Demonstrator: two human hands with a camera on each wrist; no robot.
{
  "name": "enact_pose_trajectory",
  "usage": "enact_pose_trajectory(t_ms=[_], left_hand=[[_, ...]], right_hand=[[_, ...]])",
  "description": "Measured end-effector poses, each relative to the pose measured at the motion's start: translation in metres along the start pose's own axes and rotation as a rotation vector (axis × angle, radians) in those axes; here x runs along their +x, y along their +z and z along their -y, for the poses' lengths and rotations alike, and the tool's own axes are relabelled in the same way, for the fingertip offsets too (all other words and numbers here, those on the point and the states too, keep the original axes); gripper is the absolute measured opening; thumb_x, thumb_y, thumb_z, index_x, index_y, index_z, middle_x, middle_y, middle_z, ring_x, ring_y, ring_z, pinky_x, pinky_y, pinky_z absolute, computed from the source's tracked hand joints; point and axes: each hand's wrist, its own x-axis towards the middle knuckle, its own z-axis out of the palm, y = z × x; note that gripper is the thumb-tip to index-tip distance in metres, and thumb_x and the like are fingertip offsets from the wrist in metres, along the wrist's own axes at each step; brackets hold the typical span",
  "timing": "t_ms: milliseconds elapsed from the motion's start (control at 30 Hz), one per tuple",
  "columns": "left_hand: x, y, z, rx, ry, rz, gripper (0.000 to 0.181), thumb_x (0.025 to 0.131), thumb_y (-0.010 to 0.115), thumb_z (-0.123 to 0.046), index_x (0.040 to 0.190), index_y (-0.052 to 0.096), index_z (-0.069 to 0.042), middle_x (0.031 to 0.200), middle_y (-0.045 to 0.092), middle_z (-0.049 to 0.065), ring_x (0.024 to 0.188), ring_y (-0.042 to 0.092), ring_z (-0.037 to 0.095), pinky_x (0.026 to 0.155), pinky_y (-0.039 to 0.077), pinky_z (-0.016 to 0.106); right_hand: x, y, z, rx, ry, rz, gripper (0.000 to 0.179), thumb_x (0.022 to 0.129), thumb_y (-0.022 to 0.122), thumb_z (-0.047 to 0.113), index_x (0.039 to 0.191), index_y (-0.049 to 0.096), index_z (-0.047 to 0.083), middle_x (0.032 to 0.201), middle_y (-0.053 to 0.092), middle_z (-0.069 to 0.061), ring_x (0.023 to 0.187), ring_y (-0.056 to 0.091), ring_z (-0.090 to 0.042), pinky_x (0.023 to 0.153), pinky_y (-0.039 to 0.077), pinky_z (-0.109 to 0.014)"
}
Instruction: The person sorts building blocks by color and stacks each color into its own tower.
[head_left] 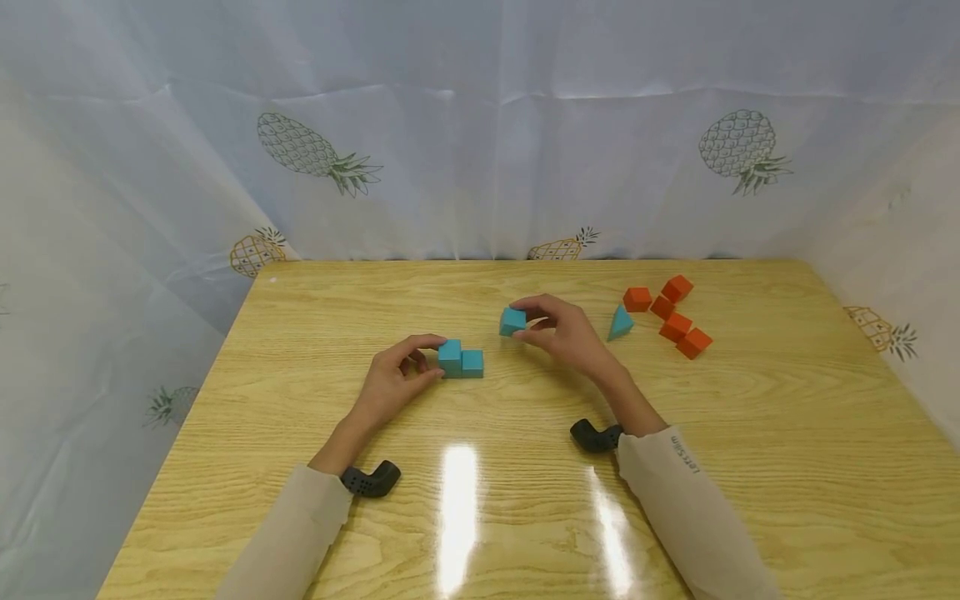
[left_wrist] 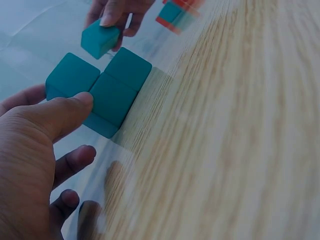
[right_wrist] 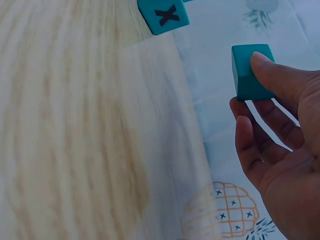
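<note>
My left hand (head_left: 393, 379) grips the left end of a small blue cube arrangement, its thumb at the front face. There, one blue cube (left_wrist: 72, 75) sits on a lower blue cube (left_wrist: 111, 102). Against the lower one's right side stands a single blue cube (head_left: 472, 363). My right hand (head_left: 562, 337) pinches another blue cube (head_left: 513, 322) between thumb and fingers, a short way right of the arrangement. In the right wrist view this held cube (right_wrist: 250, 72) appears raised above the tabletop. A black X marks the side of the standing cube (right_wrist: 165, 15).
A blue triangular block (head_left: 620, 323) stands right of my right hand. Beyond it lie several red blocks (head_left: 677, 327), some touching. The wooden table (head_left: 360, 292) ends at a pineapple-print curtain (head_left: 450, 167) behind. Black wrist devices (head_left: 371, 481) sit at both cuffs.
</note>
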Motion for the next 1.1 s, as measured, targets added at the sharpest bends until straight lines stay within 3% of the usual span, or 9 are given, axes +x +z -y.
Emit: enact_pose_trajectory(t_ms=[267,667,1100], left_hand=[[0.001,0.000,-0.002,0.001,-0.001,-0.004,0.040,0.081,0.072,0.007,0.119,0.063,-0.003,0.105,0.065,0.012,0.074,0.055,0.027,0.060,0.043,0.034],[0.001,0.000,-0.005,0.005,-0.023,0.000,0.041,0.082,0.072,0.005,0.120,0.063,-0.003,0.106,0.065,0.012,0.074,0.054,0.028,0.060,0.042,0.034],[0.001,0.000,-0.003,0.000,-0.025,-0.001,0.040,0.082,0.072,0.005,0.120,0.063,-0.003,0.104,0.065,0.012,0.074,0.054,0.027,0.059,0.042,0.033]], right_hand=[[0.000,0.011,0.001,0.006,-0.063,0.023,0.037,0.088,0.071,0.016,0.123,0.063,0.012,0.117,0.061,-0.003,0.102,0.059,-0.020,0.085,0.049,-0.033],[-0.002,0.032,0.009,0.026,-0.097,0.079,0.038,0.084,0.073,0.006,0.121,0.064,0.011,0.114,0.062,0.000,0.101,0.058,-0.016,0.084,0.049,-0.034],[-0.003,0.042,0.011,-0.030,-0.148,0.115,0.037,0.086,0.072,0.016,0.122,0.064,0.012,0.112,0.061,0.001,0.100,0.059,-0.016,0.081,0.050,-0.030]])
